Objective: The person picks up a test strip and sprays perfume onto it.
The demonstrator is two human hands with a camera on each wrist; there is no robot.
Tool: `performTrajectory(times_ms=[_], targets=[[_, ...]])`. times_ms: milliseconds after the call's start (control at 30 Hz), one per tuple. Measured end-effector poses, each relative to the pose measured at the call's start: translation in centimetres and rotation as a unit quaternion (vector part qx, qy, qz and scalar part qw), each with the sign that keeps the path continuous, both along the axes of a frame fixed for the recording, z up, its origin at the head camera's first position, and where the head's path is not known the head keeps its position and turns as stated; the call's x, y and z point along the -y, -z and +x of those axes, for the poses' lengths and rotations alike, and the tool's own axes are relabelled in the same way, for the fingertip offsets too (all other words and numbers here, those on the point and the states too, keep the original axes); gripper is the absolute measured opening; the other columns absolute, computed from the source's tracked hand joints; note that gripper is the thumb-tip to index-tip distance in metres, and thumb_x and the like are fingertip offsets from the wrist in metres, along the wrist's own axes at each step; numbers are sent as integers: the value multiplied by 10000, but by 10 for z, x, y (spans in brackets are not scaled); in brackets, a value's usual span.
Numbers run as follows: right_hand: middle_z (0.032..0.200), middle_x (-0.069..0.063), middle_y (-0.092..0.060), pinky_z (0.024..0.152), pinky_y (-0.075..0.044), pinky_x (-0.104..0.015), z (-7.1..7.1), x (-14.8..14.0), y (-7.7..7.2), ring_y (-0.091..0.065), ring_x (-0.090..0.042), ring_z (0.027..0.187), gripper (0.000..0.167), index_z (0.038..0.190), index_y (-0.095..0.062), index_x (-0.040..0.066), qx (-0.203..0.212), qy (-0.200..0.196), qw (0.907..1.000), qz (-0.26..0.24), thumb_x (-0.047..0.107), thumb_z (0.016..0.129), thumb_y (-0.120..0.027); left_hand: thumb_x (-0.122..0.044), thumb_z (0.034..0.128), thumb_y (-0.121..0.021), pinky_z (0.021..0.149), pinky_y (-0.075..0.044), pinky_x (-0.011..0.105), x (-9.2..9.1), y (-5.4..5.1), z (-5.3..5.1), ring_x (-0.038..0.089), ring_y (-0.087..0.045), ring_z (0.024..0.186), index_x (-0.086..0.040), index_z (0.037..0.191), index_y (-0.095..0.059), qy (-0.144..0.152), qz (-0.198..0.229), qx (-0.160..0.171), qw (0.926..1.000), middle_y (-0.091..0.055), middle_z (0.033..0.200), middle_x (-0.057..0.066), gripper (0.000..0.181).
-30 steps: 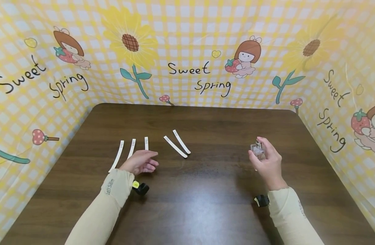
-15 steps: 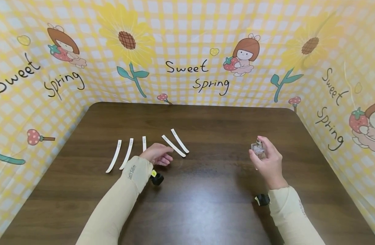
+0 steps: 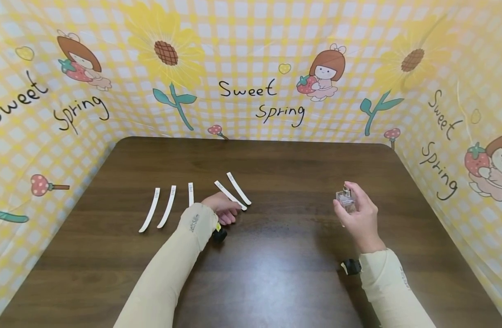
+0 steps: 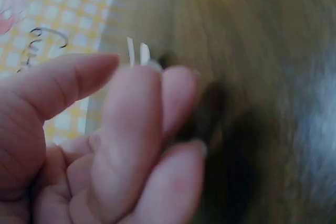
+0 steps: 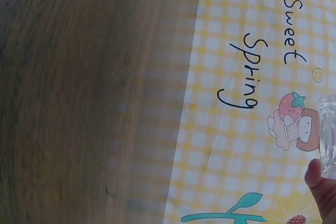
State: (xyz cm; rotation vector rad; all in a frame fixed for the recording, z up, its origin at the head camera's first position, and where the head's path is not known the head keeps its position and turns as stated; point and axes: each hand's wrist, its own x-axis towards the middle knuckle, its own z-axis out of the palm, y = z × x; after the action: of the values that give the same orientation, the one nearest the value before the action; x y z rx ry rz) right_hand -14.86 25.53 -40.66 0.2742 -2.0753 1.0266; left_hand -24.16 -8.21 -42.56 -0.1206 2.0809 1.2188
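Right hand (image 3: 362, 223) gripping bottle (image 3: 345, 201) at right, left hand (image 3: 223, 207) loose, seemingly empty, by printed strips (image 3: 168, 207), "Sweet Spring" (image 3: 247, 90) on upper cloth (image 3: 244, 50)

yellow-checked cloth (image 3: 246, 59) hangs behind a brown table (image 3: 291, 173).

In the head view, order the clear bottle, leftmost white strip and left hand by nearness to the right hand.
1. Clear bottle: held in the right hand.
2. Left hand: well left of the bottle.
3. Leftmost white strip: farther left.

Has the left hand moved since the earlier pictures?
Yes; against the white strips on the table, the left hand went right, toward the slanted pair.
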Motion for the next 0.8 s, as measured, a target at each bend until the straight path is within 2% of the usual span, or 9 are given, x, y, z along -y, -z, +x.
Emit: performTrajectory(times_ms=[167,300,367,467,633,800], targets=[[1038,-225,-652,729,-403,-28,-1,-1,0,-539,-55,816,515,1119,-616,-30,-113,5,9999,8,-106,629,-756,-258,894,-633,375,-432,172,-9,2,-6,58,-512,368,50,737,-621,125,-601,-510,9968,-565,486,26,346],[1026,-224,-652,708,-410,-35,-1,-3,2,-550,-92,798,524,1121,-615,-23,-149,52,9999,55,-103,622,-752,-255,867,-668,364,-426,173,-16,5,-11,72,-510,360,29,657,-595,170,-833,-628,9944,-545,462,35,361],[1011,-230,-651,691,-411,-36,0,-4,2,-541,-61,791,505,1120,-611,-31,-108,49,9999,48,-96,637,-745,-248,862,-676,362,-425,176,-19,7,-11,77,-508,358,18,631,-592,204,-929,-623,9935,-537,452,35,362],[989,-231,-655,676,-405,-37,0,-4,4,-532,-49,771,500,1117,-615,-34,-109,46,9999,32,-89,639,-752,-232,864,-678,359,-421,178,-21,9,-9,81,-503,354,6,608,-590,186,-963,-585,9935,-530,442,34,361],[979,-225,-659,694,-398,-35,-1,-4,6,-542,-97,756,514,1120,-622,-24,-199,42,9998,47,-87,627,-756,-186,859,-666,360,-432,178,-19,15,-8,76,-507,349,-12,584,-580,75,-787,-525,9955,-532,434,32,337],[981,-244,-649,690,-407,-36,-2,-6,5,-512,19,795,487,1122,-611,-46,-198,0,9998,53,-89,653,-734,-125,838,-612,353,-422,166,-16,17,-11,59,-504,337,-31,562,-572,-13,-570,-514,9970,-531,419,21,295]])
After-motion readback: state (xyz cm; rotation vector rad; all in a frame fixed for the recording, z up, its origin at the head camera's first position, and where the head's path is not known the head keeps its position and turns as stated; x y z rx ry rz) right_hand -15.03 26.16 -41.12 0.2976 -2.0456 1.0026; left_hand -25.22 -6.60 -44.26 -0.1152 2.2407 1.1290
